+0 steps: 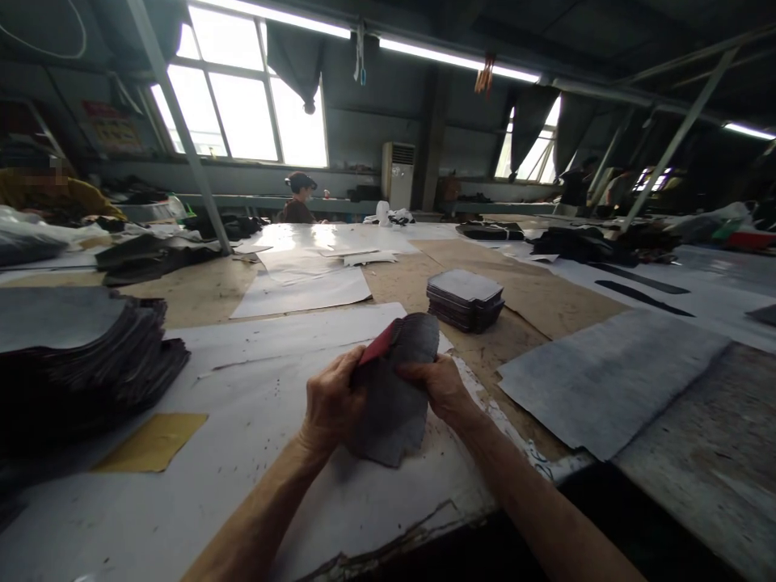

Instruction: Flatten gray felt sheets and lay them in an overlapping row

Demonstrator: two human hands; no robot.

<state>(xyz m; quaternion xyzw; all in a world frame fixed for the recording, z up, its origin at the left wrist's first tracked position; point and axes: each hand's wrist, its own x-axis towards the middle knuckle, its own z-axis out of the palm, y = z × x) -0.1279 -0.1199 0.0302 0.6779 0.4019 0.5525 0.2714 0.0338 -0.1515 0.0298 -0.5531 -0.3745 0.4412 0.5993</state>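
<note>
Above the white sheet [242, 453] on the table, both hands hold a small bundle of grey cut pieces [394, 404], bent at the top with a dark red face showing on the left. My left hand [333, 400] is closed round the bundle's left edge. On its right edge my right hand [442, 388] grips it, thumb lying across the grey face. Beyond the hands stands a neat stack of grey-topped pieces [466, 299]. A much taller stack of dark pieces [90, 364] rises at the left, with a yellow-brown card [151, 442] lying in front of it.
A large grey sheet [612, 380] lies on the right, near the table's front edge. Dark strips [646, 297] and dark material piles [582, 245] are farther back. A metal pole [182, 129] rises at the left. People sit across the table and at the far left.
</note>
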